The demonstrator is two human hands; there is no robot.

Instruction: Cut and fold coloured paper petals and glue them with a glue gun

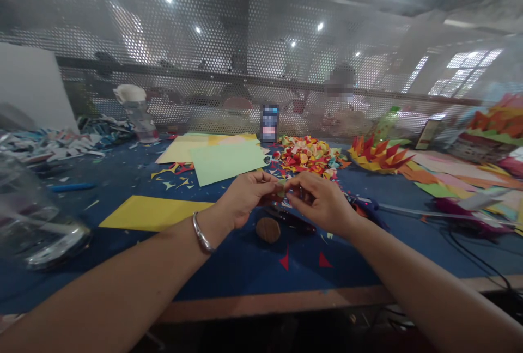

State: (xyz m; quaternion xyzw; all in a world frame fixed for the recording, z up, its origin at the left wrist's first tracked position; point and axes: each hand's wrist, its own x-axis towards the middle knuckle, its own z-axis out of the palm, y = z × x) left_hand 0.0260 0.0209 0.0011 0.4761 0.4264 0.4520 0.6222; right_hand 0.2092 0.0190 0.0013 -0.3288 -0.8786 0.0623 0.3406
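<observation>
My left hand and my right hand meet over the middle of the blue table. Between their fingertips is a small pale green piece, partly hidden by the fingers. Both hands are closed in a pinch on it. A silver bangle circles my left wrist. Just below the hands lies a round brown wooden disc, with a dark slim tool behind it. Two red paper scraps rest nearer the table edge. Beyond the hands is a heap of colourful small paper pieces.
Green paper and yellow paper lie left. A clear container, blue pen and bottle stand or lie further left. Right are a paper-petal ring, glue gun and cables. A phone stands behind.
</observation>
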